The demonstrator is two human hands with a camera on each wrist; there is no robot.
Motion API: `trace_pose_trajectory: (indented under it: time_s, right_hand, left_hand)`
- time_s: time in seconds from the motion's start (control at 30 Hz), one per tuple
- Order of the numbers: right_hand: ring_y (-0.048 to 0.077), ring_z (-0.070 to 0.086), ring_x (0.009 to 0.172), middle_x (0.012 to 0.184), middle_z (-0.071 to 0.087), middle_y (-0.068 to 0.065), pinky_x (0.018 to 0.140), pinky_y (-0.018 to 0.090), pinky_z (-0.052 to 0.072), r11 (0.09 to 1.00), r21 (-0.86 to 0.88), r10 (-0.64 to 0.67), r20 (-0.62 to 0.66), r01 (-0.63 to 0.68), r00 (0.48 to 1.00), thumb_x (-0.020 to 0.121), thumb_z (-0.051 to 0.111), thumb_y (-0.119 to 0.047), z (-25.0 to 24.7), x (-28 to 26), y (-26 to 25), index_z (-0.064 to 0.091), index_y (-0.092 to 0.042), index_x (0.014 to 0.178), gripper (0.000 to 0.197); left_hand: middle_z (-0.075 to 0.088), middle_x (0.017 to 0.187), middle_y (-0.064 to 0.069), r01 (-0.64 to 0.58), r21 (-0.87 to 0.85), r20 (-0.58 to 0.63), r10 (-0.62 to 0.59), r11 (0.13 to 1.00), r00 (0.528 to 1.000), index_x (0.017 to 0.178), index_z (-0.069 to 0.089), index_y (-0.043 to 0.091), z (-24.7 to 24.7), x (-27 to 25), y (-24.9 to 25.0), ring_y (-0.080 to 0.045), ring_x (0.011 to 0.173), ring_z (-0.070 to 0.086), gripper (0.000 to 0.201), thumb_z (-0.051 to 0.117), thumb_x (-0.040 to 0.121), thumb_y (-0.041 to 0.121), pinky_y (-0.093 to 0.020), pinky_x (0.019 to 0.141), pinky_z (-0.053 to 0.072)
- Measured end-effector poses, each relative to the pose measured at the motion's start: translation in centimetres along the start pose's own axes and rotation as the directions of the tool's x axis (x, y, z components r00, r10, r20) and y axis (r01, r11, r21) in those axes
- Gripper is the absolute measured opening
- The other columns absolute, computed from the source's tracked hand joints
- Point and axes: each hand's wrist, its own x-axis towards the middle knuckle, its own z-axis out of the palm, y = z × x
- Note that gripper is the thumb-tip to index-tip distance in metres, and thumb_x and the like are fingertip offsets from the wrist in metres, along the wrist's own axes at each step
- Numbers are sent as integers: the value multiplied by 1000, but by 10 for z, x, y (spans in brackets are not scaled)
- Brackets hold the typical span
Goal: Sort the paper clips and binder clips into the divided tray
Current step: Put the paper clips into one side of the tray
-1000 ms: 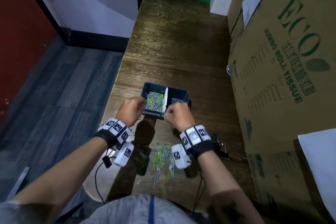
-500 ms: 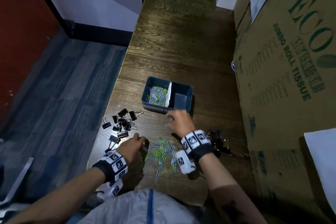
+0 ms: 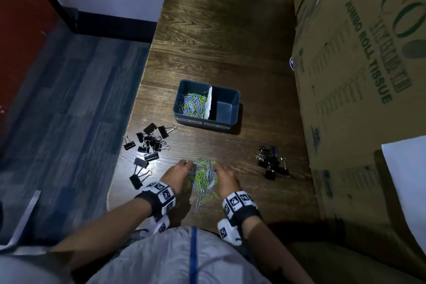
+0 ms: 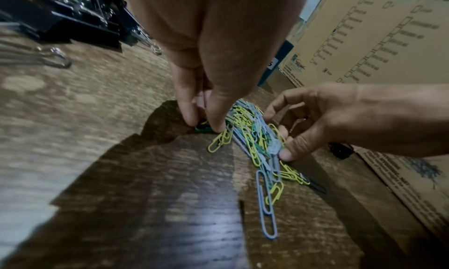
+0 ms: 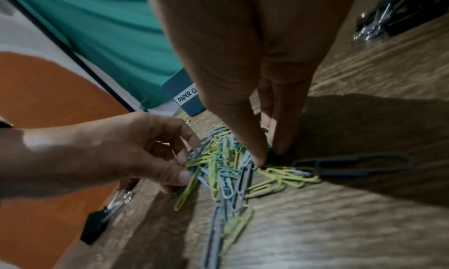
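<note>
Both hands, the left hand [image 3: 177, 174] and right hand [image 3: 227, 177], pinch coloured paper clips [image 3: 204, 174] from either side of the pile on the surface [image 3: 219, 37].

Both hands [image 3: 202, 176] (formerly traywards) at pile [image 3: 204, 175]

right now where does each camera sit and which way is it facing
head: on the head, looking down at the table, divided tray, both forearms and hands.
left wrist: along the left hand to the paper clip pile; right hand enters opposite.
right wrist: along the right hand to the same pile.
shared: both wrist views show the pile and both hands.
</note>
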Motion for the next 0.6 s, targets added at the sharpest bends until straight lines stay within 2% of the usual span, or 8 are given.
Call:
trace_pose_trajectory:
  time_s: [0.1, 0.17, 0.27, 0.33, 0.4, 0.47, 0.53, 0.6]
  right_hand:
    - [29, 59, 115, 129, 59, 4, 94, 40, 51, 997, 79, 15, -28, -12, 1000, 71, 72, 1, 1, 5, -6, 47, -35, 122, 67]
    - [27, 59, 113, 128, 57, 0, 91, 41, 53, 997, 76, 10, -45, -7, 999, 71, 75, -5, -4, 4, -4, 45, -38, 120, 66]
    - [31, 53, 122, 145, 39, 2, 93, 53, 53, 998, -69, -2, 3, 2, 1000, 72, 82, -12, -10, -4, 12, 34, -38, 134, 83]
    - [35, 48, 129, 155, 26, 5, 96, 55, 51, 987, -163, 8, 82, 6, 997, 62, 92, -16, -11, -10, 24, 23, -38, 141, 107]
    - [35, 46, 133, 159, 24, 7, 98, 55, 49, 985, -174, 28, 117, -7, 993, 60, 93, -14, -10, -14, 29, 16, -41, 144, 117]
    - [35, 54, 125, 151, 40, 12, 94, 53, 51, 986, -164, 25, 102, -8, 994, 64, 91, -12, -6, -15, 27, 16, -38, 145, 113]
    - [35, 57, 119, 142, 47, 12, 90, 50, 53, 986, -167, -9, 56, 18, 998, 66, 91, -16, -4, -13, 20, 23, -32, 141, 103]
    - [34, 54, 120, 140, 43, 12, 91, 47, 52, 974, -222, -48, -8, 44, 999, 64, 92, -23, -3, -9, 11, 28, -27, 140, 100]
  left_hand:
    - [52, 118, -7, -49, -64, -20, 48, 997, 999, 123, 49, 19, 1, 1, 3, -29, 99, 59, 51, 62, 78, -1, -36, 82, 49]
    - [49, 120, -4, -67, -30, -34, 66, 997, 997, 125, 45, 21, 0, -5, 2, -25, 97, 59, 48, 68, 83, 18, -36, 78, 50]
    - [41, 124, -3, -72, 137, 2, 73, 988, 997, 132, 34, 19, 0, -15, -1, -17, 97, 52, 79, 71, 73, 58, -28, 71, 50]
    - [35, 126, -6, -43, 216, 50, 33, 976, 998, 139, 23, 20, 5, -18, 0, -19, 104, 46, 105, 70, 61, 71, -32, 75, 52]
    - [31, 129, -9, -30, 275, 92, 5, 961, 996, 147, 8, 22, 11, -19, 3, -23, 110, 43, 122, 70, 56, 76, -37, 79, 53]
    - [28, 132, -11, -51, 318, 121, 13, 947, 993, 149, -6, 23, 19, -17, 9, -26, 112, 42, 130, 71, 57, 75, -38, 81, 53]
    - [29, 134, -12, -74, 341, 96, 44, 937, 994, 149, -8, 22, 25, -14, 13, -26, 113, 41, 127, 70, 63, 72, -39, 83, 52]
    - [32, 134, -12, -78, 376, 30, 72, 923, 997, 150, -6, 19, 22, -10, 15, -24, 114, 40, 118, 65, 70, 69, -37, 86, 50]
